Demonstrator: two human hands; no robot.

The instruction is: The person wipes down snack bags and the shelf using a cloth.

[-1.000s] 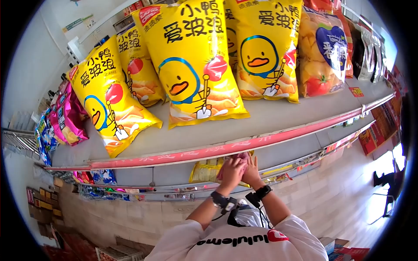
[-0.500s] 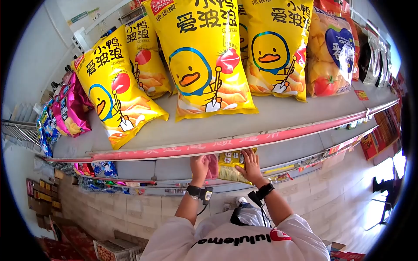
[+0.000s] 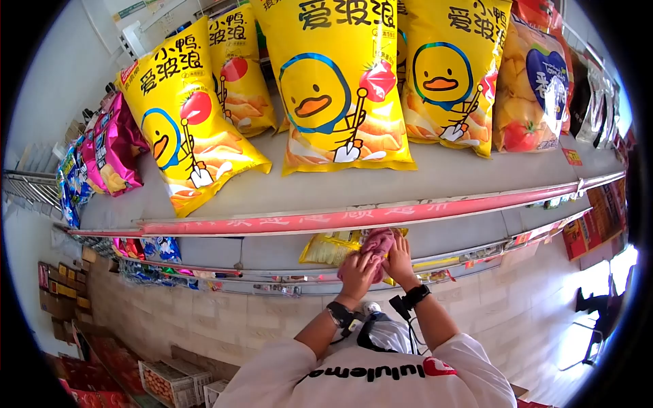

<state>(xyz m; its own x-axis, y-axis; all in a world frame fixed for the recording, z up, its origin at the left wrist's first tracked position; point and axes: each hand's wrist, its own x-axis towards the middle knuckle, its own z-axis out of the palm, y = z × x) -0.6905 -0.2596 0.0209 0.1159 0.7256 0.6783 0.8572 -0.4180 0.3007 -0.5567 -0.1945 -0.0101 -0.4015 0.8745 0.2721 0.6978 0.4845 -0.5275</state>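
On the lower shelf lies a yellow snack bag (image 3: 328,250), turned partly on its side, with its right part hidden by my hands and a pink cloth (image 3: 378,243). My left hand (image 3: 360,273) is closed on the cloth, pressing it against the bag's right part. Just to the right, my right hand (image 3: 400,261) holds the bag's right end, its fingertips partly out of sight behind the cloth.
Above my hands runs the upper shelf's red edge strip (image 3: 292,219). Large yellow chip bags (image 3: 343,102) stand on that shelf, with magenta bags (image 3: 112,153) at left and a tomato chip bag (image 3: 527,95) at right. Cartons (image 3: 68,289) are stacked at lower left.
My left hand has moved right with the pink cloth, from beside the yellow bag onto its right part. The bag has turned and now extends left. My right hand stays near the same place.
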